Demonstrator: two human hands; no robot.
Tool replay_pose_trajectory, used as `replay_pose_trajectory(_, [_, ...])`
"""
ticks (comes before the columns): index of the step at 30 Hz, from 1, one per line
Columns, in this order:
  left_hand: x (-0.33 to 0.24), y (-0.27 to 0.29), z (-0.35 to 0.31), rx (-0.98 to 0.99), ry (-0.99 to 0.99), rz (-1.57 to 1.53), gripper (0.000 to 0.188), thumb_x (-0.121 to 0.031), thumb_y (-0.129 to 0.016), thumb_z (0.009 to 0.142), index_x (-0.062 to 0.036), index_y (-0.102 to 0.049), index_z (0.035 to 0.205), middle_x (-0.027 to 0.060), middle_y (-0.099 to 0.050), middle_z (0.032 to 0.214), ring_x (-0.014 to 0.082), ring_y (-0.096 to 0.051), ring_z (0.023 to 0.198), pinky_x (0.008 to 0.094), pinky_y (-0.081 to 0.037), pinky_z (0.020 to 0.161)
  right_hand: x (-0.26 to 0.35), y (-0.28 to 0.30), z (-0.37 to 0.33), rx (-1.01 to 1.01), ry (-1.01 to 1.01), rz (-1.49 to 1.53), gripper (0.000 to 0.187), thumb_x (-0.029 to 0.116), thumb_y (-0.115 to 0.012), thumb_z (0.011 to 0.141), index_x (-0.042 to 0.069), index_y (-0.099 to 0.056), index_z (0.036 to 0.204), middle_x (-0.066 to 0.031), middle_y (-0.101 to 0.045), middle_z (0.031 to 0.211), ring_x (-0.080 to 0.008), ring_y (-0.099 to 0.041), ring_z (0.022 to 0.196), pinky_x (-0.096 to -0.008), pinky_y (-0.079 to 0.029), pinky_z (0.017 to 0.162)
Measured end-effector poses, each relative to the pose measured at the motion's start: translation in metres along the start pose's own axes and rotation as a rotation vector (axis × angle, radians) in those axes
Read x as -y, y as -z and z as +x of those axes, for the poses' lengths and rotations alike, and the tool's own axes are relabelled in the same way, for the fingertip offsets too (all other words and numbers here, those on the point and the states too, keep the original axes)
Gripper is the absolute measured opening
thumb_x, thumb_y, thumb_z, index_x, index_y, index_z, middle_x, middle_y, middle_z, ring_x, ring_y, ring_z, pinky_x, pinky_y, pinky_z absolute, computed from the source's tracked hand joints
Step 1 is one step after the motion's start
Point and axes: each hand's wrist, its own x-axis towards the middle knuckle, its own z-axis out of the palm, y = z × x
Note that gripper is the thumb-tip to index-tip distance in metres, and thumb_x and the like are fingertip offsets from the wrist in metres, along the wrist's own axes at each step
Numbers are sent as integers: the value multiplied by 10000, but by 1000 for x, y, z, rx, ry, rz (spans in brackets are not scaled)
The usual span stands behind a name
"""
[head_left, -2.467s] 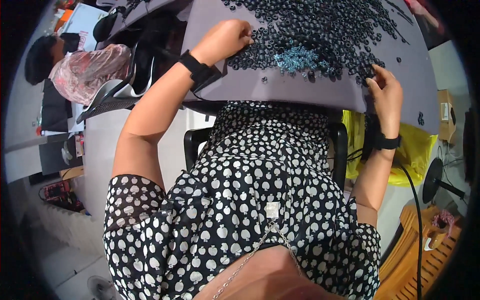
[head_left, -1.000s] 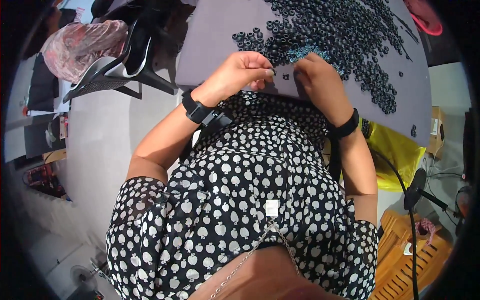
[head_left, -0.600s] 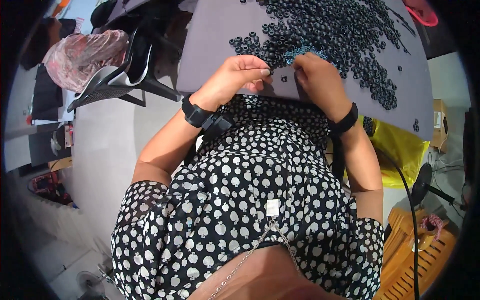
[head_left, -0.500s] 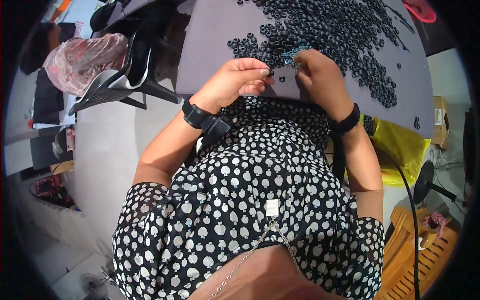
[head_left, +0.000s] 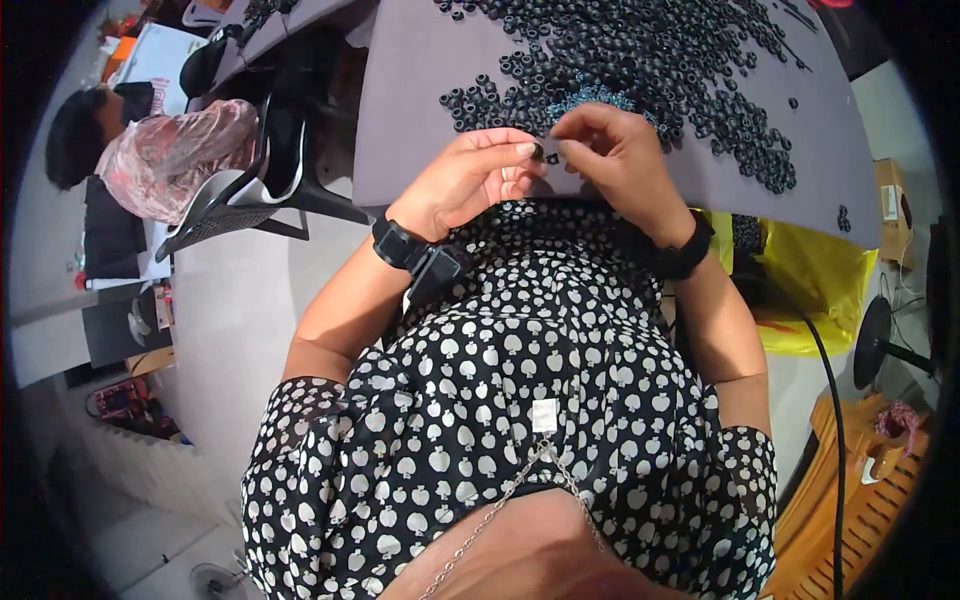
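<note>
My left hand is closed, with a small black ring-shaped part pinched between thumb and fingertips above the table's near edge. Just to its right, my right hand has thumb and forefinger drawn together in a pinch; whatever is between them is too small to make out. A tiny dark piece shows between the two hands. Behind my right hand lies a heap of small light-blue pieces, partly hidden by the fingers. Many similar black ring-shaped parts spread around and beyond it.
The parts lie on a grey-covered table. On the left stands a black chair beside a pinkish plastic bag. A yellow bag hangs below the table's right side, near a black cable and an orange slatted seat.
My right hand has come from the light-blue heap toward my left hand, its fingertips now close to the black part. My left hand keeps its pinch. The whole view has shifted slightly.
</note>
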Motion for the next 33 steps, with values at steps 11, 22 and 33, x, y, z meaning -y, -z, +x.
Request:
replay_pose_trajectory(11, [-18, -16, 3, -344, -595, 1375, 167, -96, -678, 839, 3, -591, 942, 28, -543, 706, 110, -510, 615, 258, -435, 574, -3, 10, -1, -110, 135, -371, 126, 73, -589, 821, -6, -649, 898, -34, -589, 801, -93, -576, 700, -234, -456, 625])
replay_pose_trajectory(22, [-21, -25, 2, -245, -455, 1137, 159, -41, -701, 828, -1, -631, 965, -58, -545, 789, 28, -489, 753, 182, -437, 677, -9, 3, -2, -109, 106, -201, 109, 84, -605, 855, -16, -641, 879, -14, -597, 773, -71, -575, 616, -209, -452, 554])
replay_pose_trajectory(33, [-17, -32, -3, -205, -513, 1207, 179, -53, -721, 805, -11, -654, 966, -30, -590, 794, 50, -509, 732, 196, -451, 668, -2, 0, -7, -26, -194, 322, 118, 101, -619, 880, 3, -641, 941, -28, -645, 748, -80, -625, 628, -206, -522, 567])
